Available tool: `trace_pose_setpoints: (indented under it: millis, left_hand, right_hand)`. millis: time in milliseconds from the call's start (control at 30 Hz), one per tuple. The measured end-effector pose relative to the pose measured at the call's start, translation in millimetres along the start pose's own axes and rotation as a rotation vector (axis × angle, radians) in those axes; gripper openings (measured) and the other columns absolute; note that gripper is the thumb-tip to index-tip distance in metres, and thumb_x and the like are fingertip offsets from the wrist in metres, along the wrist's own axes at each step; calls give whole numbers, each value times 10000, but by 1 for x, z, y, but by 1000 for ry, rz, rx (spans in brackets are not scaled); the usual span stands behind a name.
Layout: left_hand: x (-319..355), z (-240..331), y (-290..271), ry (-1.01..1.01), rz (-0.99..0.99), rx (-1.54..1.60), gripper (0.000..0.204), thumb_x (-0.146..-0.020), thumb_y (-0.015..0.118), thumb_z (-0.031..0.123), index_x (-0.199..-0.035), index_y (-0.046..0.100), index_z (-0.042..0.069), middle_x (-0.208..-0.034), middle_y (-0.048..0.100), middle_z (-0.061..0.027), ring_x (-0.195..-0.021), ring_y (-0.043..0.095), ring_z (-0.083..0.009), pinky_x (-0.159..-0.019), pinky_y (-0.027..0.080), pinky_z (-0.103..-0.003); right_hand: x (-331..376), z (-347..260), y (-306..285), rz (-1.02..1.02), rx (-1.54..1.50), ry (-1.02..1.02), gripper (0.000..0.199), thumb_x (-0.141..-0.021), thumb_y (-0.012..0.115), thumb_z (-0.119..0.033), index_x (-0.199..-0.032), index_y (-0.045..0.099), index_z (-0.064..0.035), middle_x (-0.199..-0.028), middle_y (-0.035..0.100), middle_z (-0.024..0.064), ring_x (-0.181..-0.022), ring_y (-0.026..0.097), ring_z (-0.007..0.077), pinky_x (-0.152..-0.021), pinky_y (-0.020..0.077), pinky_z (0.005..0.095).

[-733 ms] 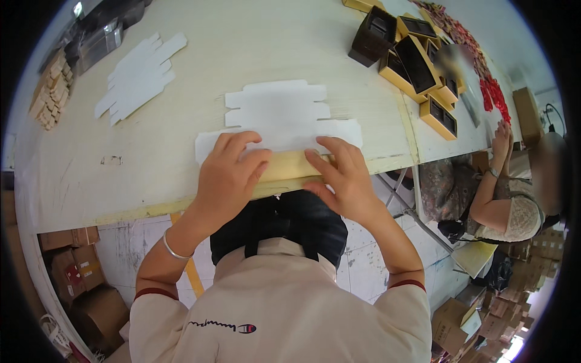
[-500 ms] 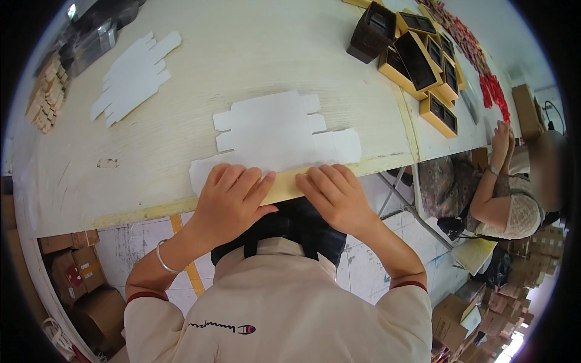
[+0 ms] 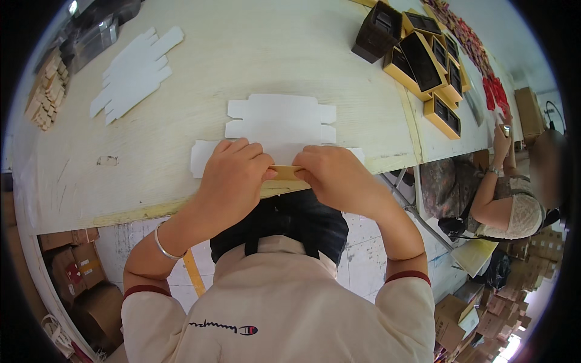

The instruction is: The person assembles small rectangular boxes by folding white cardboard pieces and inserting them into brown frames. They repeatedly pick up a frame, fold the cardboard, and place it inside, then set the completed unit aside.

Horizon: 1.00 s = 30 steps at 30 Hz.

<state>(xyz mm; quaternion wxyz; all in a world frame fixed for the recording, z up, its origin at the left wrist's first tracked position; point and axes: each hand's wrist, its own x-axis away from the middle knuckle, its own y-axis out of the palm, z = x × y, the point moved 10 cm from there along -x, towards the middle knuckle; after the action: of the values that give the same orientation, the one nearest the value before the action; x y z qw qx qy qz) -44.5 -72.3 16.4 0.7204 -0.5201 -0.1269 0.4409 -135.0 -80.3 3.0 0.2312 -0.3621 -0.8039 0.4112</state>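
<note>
A die-cut box blank (image 3: pixel 279 118), white on its upper face with notched tabs at both sides, lies at the table's front edge. Its near strip is turned up and shows a gold outer face (image 3: pixel 284 173). My left hand (image 3: pixel 237 172) pinches that strip left of its middle, fingers on top and thumb beneath. My right hand (image 3: pixel 334 175) grips the same strip a short way to the right, fingers curled. Between the two hands a short stretch of gold shows. The fingertips partly cover the near fold.
A stack of white blanks (image 3: pixel 136 72) lies at the far left beside small wooden blocks (image 3: pixel 51 94). Gold boxes with black trays (image 3: pixel 445 115) and dark plastic trays (image 3: pixel 376 33) are piled at the far right. A co-worker (image 3: pixel 508 193) handles red items at the right.
The blank has straightened to lie parallel with the table edge. Both hands have moved slightly away from me and the right hand has turned inward, with the gold strip between them.
</note>
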Motion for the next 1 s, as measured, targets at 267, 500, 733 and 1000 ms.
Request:
trace_pose_setpoints:
  millis: [267, 500, 733, 1000]
  left_hand:
    - [13, -3, -17, -220, 62, 82, 359, -808, 688, 298, -1049, 619, 41, -896, 542, -119, -724, 551, -278, -614, 444, -367]
    - [-7, -27, -9, -228, -55, 184, 193, -854, 564, 78, -1042, 581, 41, -909, 545, -123, -731, 565, -308, -648, 456, -378]
    - [-42, -12, -1, -32, -126, 170, 170, -822, 526, -31, -957, 582, 56, -867, 565, -99, -759, 571, -305, -657, 460, -377]
    - [-60, 7, 2, 120, -161, 182, 111, -791, 534, -77, -841, 596, 0, -812, 575, -113, -769, 581, -296, -666, 471, -367]
  right_hand:
    - [9, 11, 6, 221, -616, 234, 327, -877, 592, 14, -1199, 535, 10, -836, 640, 109, -714, 622, 175, -664, 489, 304]
    - [45, -7, -19, 331, -518, -141, 618, -798, 684, -61, -1362, 434, -13, -1336, 478, 189, -1180, 514, 334, -996, 425, 404]
    - [90, -1, -3, 403, 317, -335, 496, -670, 747, -218, -1126, 646, -52, -1201, 562, 164, -1131, 544, 339, -982, 435, 466]
    - [34, 3, -21, 462, 211, -135, 191, -797, 671, -172, -923, 597, -49, -954, 551, 118, -876, 534, 268, -734, 421, 359]
